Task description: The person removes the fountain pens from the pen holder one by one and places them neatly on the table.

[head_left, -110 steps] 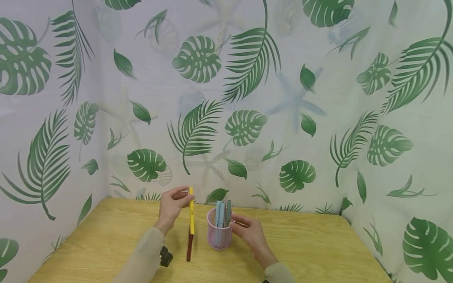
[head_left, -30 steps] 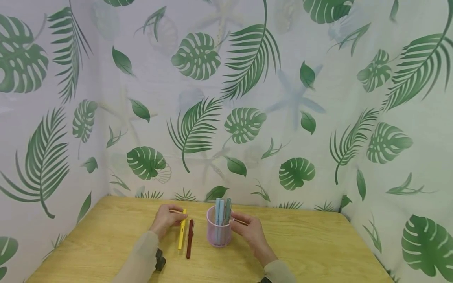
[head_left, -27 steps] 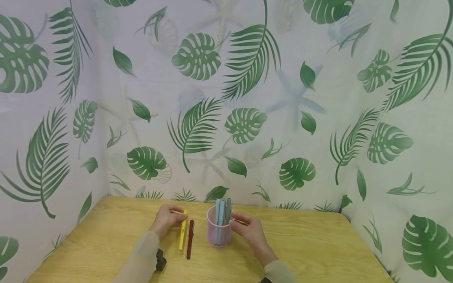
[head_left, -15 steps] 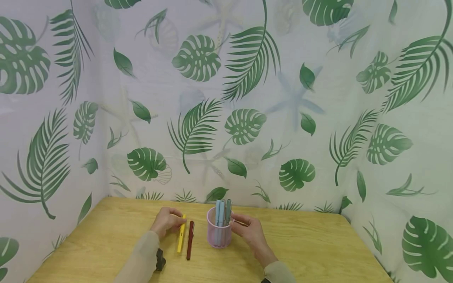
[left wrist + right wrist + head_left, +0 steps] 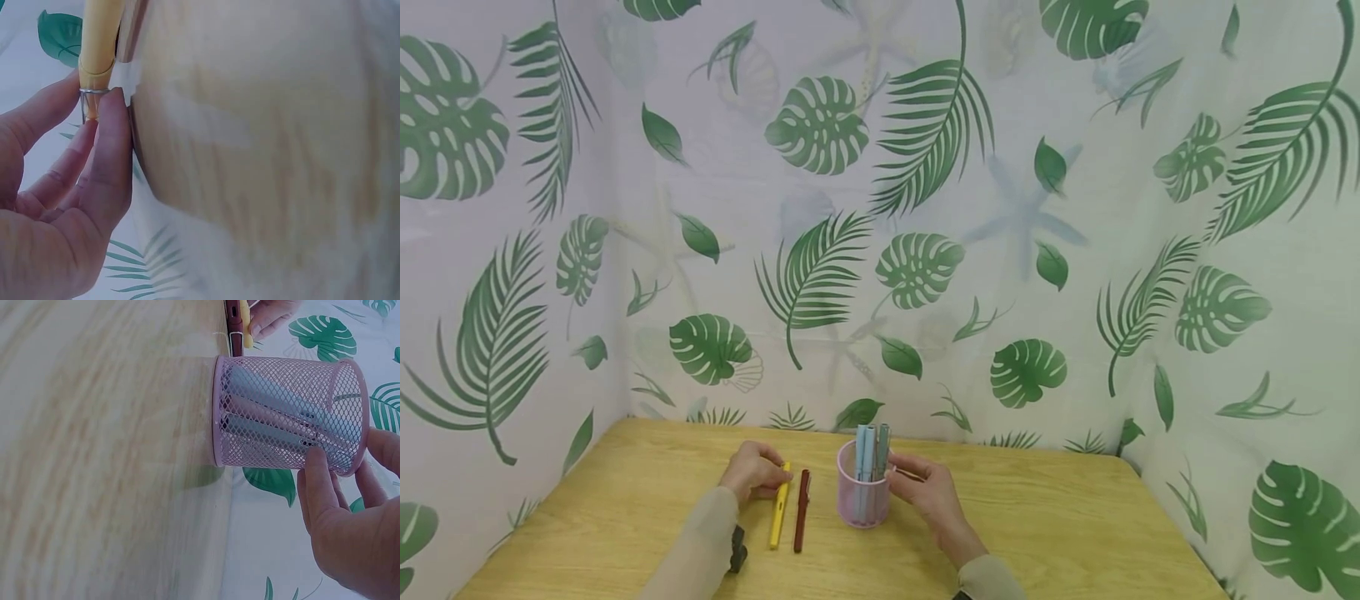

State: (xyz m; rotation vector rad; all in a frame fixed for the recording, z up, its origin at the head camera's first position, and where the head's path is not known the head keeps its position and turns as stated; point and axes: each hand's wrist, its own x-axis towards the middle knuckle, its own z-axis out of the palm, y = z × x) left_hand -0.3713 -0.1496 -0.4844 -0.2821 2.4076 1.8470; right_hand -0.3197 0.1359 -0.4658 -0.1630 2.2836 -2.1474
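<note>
**Two hands, a yellow pen and a mesh cup**

The left hand (image 5: 756, 475) lies low on the bench (image 5: 1075, 533), its fingers (image 5: 109, 156) curled and pinching the far, clipped end of a yellow pen (image 5: 778, 517). The left wrist view shows thumb and fingertips pressed on the pen right at its metal clip. The pen's body lies along the bench, running from the hand toward the near edge. Just to its right, close and roughly parallel, lies a dark red pen (image 5: 802, 522); from the head view I cannot tell whether the two touch.

The right hand (image 5: 928, 493) sits to the right of a pink mesh pen cup (image 5: 863, 498), fingers gently curved, with fingertips (image 5: 319, 469) resting against the cup's rim and outer wall. The cup stands upright on the bench, between the two hands. Inside it stand several pale blue and grey pens (image 5: 869, 450), their tops rising above the rim.

Both forearms wear beige sleeves (image 5: 700, 546). Behind and beside the bench hangs a white curtain printed with green leaves (image 5: 925, 267).
</note>
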